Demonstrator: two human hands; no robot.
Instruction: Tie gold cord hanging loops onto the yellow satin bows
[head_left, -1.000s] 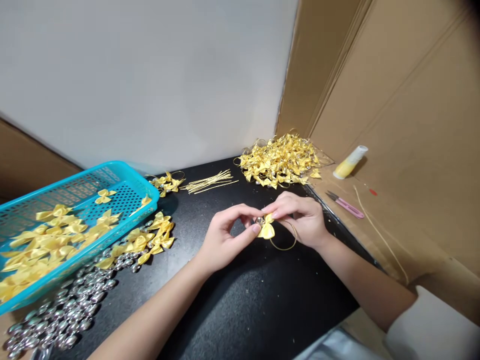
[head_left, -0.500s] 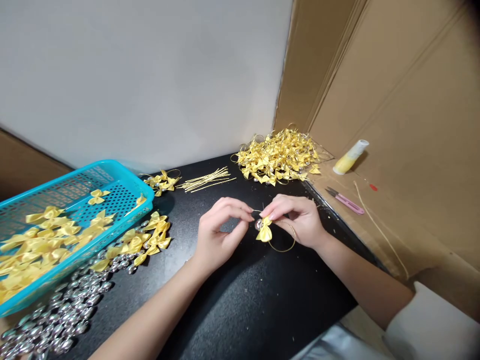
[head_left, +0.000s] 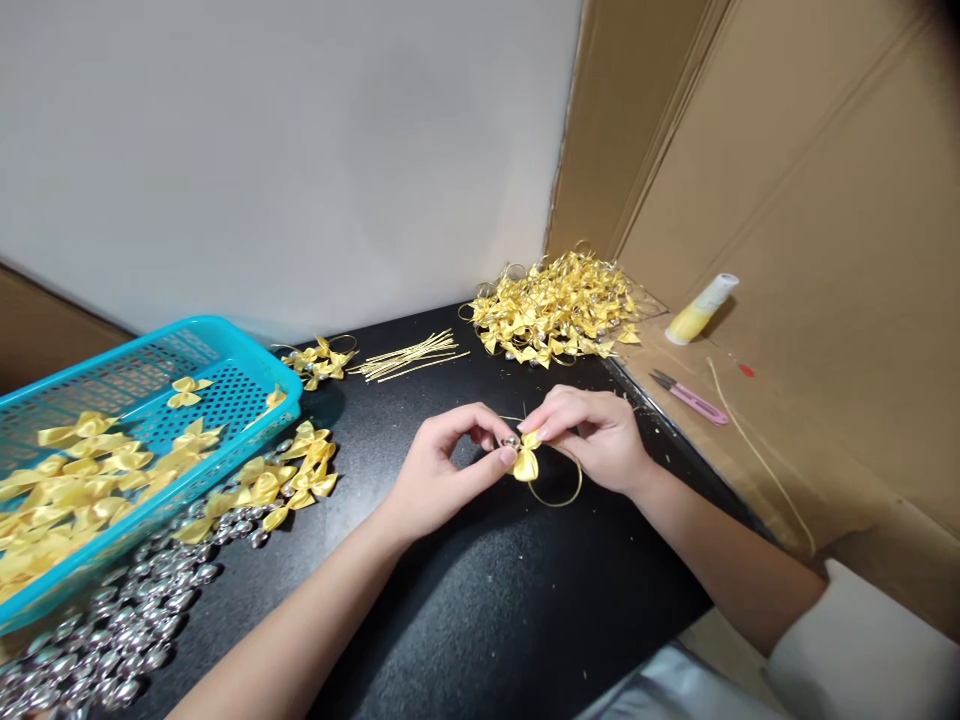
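Observation:
My right hand [head_left: 596, 437] pinches a yellow satin bow [head_left: 526, 462] above the middle of the black table. A gold cord loop [head_left: 559, 503] hangs below its fingers. Against the bow's left side sits a small silver bead [head_left: 511, 441], with the thumb and forefinger of my left hand [head_left: 457, 460] closed on it. A thin end of cord or thread sticks out above the fingertips. Exactly how bead, bow and cord join is hidden by the fingers.
A turquoise basket [head_left: 289, 405] of yellow bows stands left, silver beads [head_left: 142, 610] beside it. Behind lie gold cord pieces [head_left: 409, 357] and a heap of looped bows [head_left: 555, 305]. To the right are pink thread snips [head_left: 690, 398], a thread cone [head_left: 703, 310] and a loose cord [head_left: 757, 455].
My left thumb and forefinger have come in from beside the bow and closed on the silver bead. My right hand keeps its pinch, and the bow has shifted slightly left.

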